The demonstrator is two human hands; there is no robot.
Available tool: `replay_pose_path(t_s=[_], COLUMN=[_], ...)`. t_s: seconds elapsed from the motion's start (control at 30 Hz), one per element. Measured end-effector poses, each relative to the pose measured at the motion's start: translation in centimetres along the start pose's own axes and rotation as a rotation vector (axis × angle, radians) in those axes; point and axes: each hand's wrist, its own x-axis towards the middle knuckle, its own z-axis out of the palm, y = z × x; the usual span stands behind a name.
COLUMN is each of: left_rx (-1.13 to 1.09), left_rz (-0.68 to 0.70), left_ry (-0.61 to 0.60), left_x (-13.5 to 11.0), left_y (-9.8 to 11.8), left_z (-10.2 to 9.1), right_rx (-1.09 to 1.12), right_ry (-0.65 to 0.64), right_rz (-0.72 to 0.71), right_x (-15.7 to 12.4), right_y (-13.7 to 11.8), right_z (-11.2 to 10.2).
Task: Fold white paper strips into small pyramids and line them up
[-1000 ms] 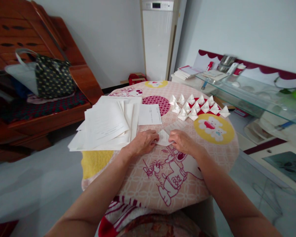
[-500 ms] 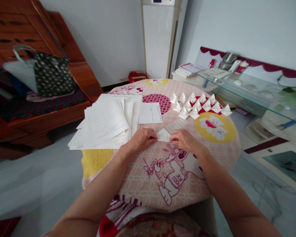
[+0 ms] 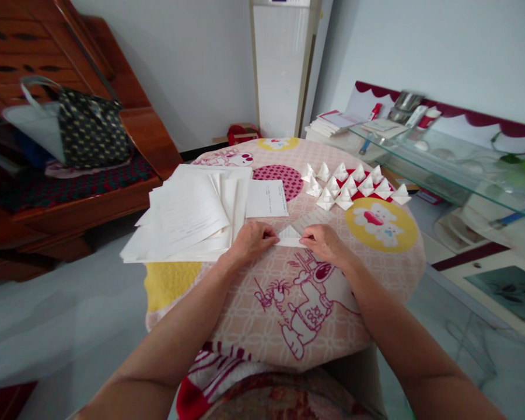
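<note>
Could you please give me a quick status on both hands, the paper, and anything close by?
Left hand and right hand: pinching opposite ends of the folded paper. Pale strip just beyond it. Paper stack to the left.

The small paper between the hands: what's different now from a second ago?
The lower edge of the folded paper has been turned up, forming a straight band below its peak. The left hand and right hand still pinch its ends; neither let go. The paper boats and paper stack stayed put.
</note>
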Motion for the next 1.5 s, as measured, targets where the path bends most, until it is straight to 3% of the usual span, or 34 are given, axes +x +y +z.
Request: replay_pose_path(t_s=[0.63, 1.5], left_rx=[0.141, 0.117], left_rz=[-0.064, 0.004], left_ry=[-0.01, 0.007], left_x=[0.58, 0.81], left_y=[0.54, 0.12], left_z=[0.4, 0.39], right_rx=[-0.057, -0.044], right_ry=[0.01, -0.001], right_rz=[0.049, 0.08], right_x=[0.3, 0.66], right_y=[-0.15, -0.18], right_z=[0.39, 0.37])
